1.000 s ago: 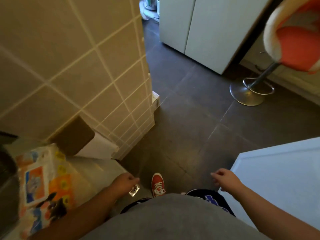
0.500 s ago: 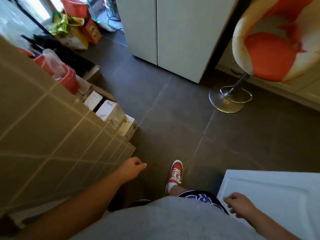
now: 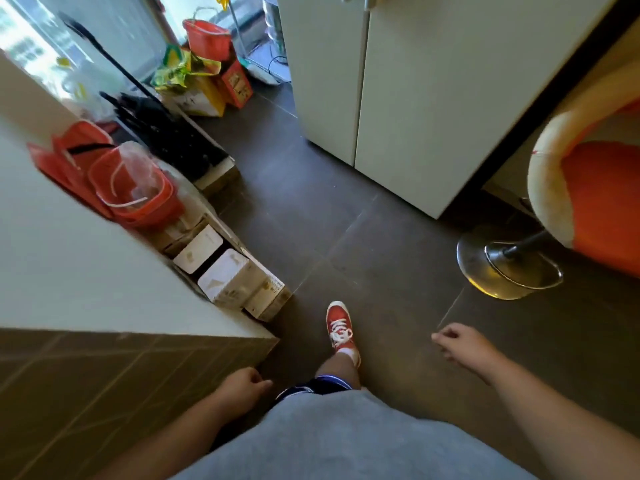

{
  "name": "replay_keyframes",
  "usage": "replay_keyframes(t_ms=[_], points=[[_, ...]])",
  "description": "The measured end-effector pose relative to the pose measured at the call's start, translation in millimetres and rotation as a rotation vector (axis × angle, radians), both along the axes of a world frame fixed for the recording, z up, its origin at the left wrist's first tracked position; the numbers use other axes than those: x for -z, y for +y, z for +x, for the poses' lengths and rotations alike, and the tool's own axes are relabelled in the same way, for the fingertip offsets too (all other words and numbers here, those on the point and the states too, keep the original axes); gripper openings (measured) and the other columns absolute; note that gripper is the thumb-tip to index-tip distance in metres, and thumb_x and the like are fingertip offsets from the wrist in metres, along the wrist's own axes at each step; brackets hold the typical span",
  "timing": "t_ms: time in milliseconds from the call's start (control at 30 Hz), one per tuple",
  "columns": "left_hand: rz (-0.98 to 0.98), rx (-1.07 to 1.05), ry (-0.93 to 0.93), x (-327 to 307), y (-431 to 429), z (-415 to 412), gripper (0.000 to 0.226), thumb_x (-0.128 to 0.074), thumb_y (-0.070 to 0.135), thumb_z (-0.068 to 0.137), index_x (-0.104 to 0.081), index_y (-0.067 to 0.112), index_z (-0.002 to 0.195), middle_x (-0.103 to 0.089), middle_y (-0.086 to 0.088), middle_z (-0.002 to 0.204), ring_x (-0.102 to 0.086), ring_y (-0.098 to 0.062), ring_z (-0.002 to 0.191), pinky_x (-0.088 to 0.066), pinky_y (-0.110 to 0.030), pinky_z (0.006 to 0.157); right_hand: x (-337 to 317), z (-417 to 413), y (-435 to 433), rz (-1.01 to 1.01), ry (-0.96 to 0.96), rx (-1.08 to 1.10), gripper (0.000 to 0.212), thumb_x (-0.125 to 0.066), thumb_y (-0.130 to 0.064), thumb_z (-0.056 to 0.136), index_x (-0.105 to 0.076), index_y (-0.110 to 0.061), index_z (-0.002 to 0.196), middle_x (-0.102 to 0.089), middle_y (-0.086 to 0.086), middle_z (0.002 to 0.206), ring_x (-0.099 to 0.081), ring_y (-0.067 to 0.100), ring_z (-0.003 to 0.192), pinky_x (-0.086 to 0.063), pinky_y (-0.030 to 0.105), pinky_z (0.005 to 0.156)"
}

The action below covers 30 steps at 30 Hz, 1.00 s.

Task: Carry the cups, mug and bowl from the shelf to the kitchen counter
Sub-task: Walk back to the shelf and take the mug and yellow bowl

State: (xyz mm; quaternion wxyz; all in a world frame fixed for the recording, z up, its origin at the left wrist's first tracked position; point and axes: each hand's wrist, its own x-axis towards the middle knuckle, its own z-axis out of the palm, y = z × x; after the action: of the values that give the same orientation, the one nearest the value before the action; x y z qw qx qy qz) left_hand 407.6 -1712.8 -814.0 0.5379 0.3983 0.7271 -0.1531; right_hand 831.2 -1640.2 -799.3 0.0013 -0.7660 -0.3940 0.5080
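Observation:
No cup, mug or bowl shows in the head view, and no shelf either. My left hand (image 3: 242,384) hangs low beside the corner of a tiled half-wall (image 3: 104,386), fingers loosely curled and holding nothing. My right hand (image 3: 459,341) swings out over the dark floor tiles, fingers loosely curled with nothing in them. My red sneaker (image 3: 340,327) steps forward between the two hands.
White cartons (image 3: 228,278) and a red bucket (image 3: 138,192) stand along the wall at left. A pale cabinet (image 3: 398,98) rises ahead. An orange bar stool with a chrome base (image 3: 509,265) sits at right. Bags and another red bucket (image 3: 207,36) crowd the far left.
I have walked forward past the tiled wall corner. The white surface at lower right has left the view. My right hand swung forward; the left dropped back.

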Motion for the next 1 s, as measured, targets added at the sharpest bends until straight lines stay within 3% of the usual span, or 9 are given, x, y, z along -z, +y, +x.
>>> replay_keyframes(t_ms=[167,333,600,700,833,933,1000], points=[[0.027,0.057,0.053,16.3,88.8,20.1,0.019,-0.059,0.043,0.090,-0.063,0.026,0.097,-0.066,0.005,0.095,-0.063,-0.010,0.087,-0.052,-0.028,0.076,2.8,11.0,74.0,-0.009,-0.045,-0.020,0.018,-0.067,-0.024,0.087,-0.067,-0.006,0.085,-0.065,0.008,0.070,-0.061,0.020,0.060,-0.044,0.025,0.057],[0.118,0.102,0.040,6.7,198.8,45.9,0.023,-0.059,0.045,0.088,-0.066,0.025,0.098,-0.067,0.002,0.095,-0.064,-0.012,0.086,-0.055,-0.033,0.081,-8.8,41.0,121.0,-0.073,-0.073,0.046,0.019,-0.063,-0.023,0.090,-0.066,-0.004,0.088,-0.071,0.021,0.086,-0.061,0.023,0.066,-0.043,0.029,0.058],[0.233,0.082,0.012,-16.0,341.5,93.7,0.030,-0.058,0.048,0.089,-0.064,0.022,0.103,-0.068,-0.001,0.096,-0.065,-0.014,0.084,-0.055,-0.031,0.076,-3.8,82.1,195.8,-0.214,-0.131,0.045,0.023,-0.063,-0.020,0.090,-0.065,0.003,0.091,-0.066,0.016,0.074,-0.055,0.025,0.062,-0.042,0.031,0.057],[0.237,0.076,0.018,-16.0,382.4,98.7,0.032,-0.059,0.045,0.090,-0.066,0.017,0.104,-0.070,-0.004,0.099,-0.066,-0.019,0.089,-0.055,-0.035,0.082,11.6,94.7,252.6,-0.208,-0.138,0.015,0.024,-0.064,-0.018,0.089,-0.066,0.005,0.089,-0.064,0.015,0.069,-0.054,0.024,0.059,-0.042,0.031,0.059],[0.223,-0.140,0.035,-18.2,418.1,86.0,0.028,-0.057,0.042,0.092,-0.064,0.017,0.103,-0.069,-0.004,0.097,-0.066,-0.019,0.089,-0.057,-0.040,0.084,25.3,91.8,351.1,-0.141,-0.139,-0.109,0.021,-0.068,-0.021,0.086,-0.066,-0.003,0.076,-0.065,0.012,0.070,-0.060,0.028,0.068,-0.046,0.034,0.065],[0.198,-0.293,0.040,-20.4,427.0,65.4,0.026,-0.057,0.039,0.093,-0.064,0.015,0.100,-0.069,-0.006,0.095,-0.067,-0.019,0.086,-0.057,-0.040,0.083,20.9,70.4,429.9,-0.114,-0.127,-0.239,0.021,-0.068,-0.030,0.084,-0.065,-0.010,0.078,-0.069,0.008,0.076,-0.062,0.025,0.070,-0.046,0.030,0.061],[0.176,-0.359,0.057,-22.0,423.1,52.3,0.026,-0.058,0.038,0.093,-0.065,0.014,0.098,-0.070,-0.008,0.095,-0.067,-0.022,0.087,-0.056,-0.039,0.084,18.0,46.0,481.9,-0.102,-0.118,-0.331,0.021,-0.068,-0.032,0.083,-0.065,-0.012,0.080,-0.070,0.007,0.080,-0.064,0.025,0.076,-0.051,0.032,0.070]])
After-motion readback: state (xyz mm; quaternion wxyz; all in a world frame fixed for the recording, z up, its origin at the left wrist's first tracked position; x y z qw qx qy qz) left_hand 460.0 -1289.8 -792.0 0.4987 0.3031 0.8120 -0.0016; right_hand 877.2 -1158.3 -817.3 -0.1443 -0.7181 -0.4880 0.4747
